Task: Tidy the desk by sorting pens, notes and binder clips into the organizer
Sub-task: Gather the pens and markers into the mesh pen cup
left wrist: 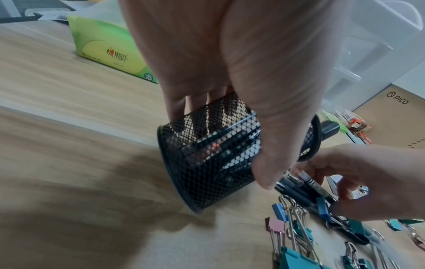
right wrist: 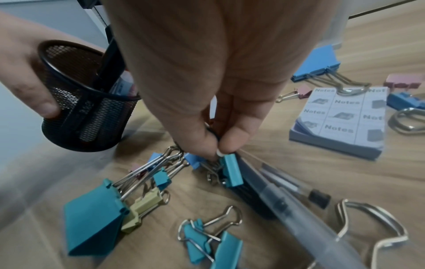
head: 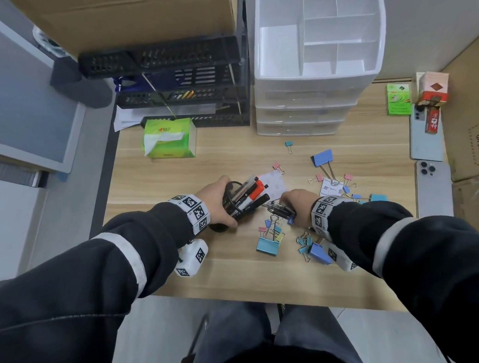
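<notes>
My left hand (head: 214,199) wraps around a black mesh pen cup (left wrist: 207,158), thumb on the near wall and fingers curled round the far side, holding it tilted with its mouth toward my right. Several markers (head: 253,194) stick out of the cup, one with an orange cap.

My right hand (head: 298,203) is down on the wooden desk (head: 229,273) just beside the cup's mouth. Its fingers are curled in, and thumb and forefinger (right wrist: 234,140) pinch together on a bundle of pens (left wrist: 303,189) lying on the desk. A small teal binder clip (right wrist: 231,170) sits right at the fingertips, touching the pens; I cannot tell whether it is caught in the pinch as well.

Below my right hand lies a heap of binder clips (head: 270,236) in teal, blue, pink and yellow, and more are scattered to the right, among them a large blue clip (head: 322,158). A pad of notes (right wrist: 340,120) rests flat just beyond my right wrist, with the handles of the large blue clip lying on its far edge.

The white organizer (head: 316,61) stands at the back of the desk, well apart from both hands. A green tissue pack (head: 169,138) sits to the left of it.
</notes>
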A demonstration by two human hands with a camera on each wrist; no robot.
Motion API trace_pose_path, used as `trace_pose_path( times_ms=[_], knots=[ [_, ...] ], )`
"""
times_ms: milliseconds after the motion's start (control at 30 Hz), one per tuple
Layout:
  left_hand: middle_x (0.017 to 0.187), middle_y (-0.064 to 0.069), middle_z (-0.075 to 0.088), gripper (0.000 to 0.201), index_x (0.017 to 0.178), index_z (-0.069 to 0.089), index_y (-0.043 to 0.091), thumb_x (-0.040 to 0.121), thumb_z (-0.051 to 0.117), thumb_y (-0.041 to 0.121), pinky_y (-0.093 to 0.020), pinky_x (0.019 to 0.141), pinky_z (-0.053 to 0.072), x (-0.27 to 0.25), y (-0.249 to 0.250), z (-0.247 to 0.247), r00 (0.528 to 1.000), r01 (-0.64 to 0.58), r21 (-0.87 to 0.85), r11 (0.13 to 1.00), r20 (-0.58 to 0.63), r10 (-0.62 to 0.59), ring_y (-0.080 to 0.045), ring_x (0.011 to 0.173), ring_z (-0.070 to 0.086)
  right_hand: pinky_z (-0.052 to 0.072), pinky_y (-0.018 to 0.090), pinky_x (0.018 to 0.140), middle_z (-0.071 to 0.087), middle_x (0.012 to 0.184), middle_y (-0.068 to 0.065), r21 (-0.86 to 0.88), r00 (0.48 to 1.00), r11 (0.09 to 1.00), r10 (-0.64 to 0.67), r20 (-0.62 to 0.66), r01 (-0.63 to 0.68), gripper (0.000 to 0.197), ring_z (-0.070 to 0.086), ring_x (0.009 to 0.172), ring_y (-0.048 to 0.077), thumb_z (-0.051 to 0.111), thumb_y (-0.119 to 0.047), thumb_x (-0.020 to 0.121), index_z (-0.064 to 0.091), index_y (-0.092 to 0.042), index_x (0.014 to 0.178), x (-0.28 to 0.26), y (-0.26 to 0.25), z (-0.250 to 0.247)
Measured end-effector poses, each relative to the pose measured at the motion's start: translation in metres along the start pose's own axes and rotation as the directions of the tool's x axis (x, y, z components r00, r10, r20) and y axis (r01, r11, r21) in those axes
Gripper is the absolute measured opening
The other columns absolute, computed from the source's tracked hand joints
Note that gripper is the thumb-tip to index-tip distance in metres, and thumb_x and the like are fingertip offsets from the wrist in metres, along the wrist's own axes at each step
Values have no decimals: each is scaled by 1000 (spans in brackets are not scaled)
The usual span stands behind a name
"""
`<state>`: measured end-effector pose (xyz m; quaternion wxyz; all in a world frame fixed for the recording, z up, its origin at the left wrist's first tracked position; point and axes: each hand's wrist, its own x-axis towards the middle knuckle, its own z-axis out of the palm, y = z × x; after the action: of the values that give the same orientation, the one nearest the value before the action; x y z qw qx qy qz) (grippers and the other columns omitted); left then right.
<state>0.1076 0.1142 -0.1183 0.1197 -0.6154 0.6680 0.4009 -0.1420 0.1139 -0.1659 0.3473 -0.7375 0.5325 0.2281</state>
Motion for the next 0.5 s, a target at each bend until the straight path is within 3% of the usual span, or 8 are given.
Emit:
trace_pose_path(
  times_ms=[300, 500],
  knots=[
    [107, 2, 62, 98, 129, 38, 19, 52, 95, 37, -36, 84, 55, 3, 2, -4, 1000, -6, 11, 1000, 6, 6, -19, 93, 64, 55, 36, 76, 58, 93, -1, 17, 995, 1000, 25, -92, -24, 29, 59, 82, 20, 72, -22, 75, 52, -25, 97, -2, 3, 9],
    [110, 1, 63, 100, 130, 38, 18, 52, 96, 36, -38, 88, 55, 3, 2, -3, 1000, -5, 6, 1000, 8, 5, -20, 97, 63, 54, 39, 81, 59, 97, 6, -29, 992, 999, 9, -128, -13, 18, 60, 87, 26, 60, -25, 89, 55, -16, 104, -2, -1, 17]
  ],
)
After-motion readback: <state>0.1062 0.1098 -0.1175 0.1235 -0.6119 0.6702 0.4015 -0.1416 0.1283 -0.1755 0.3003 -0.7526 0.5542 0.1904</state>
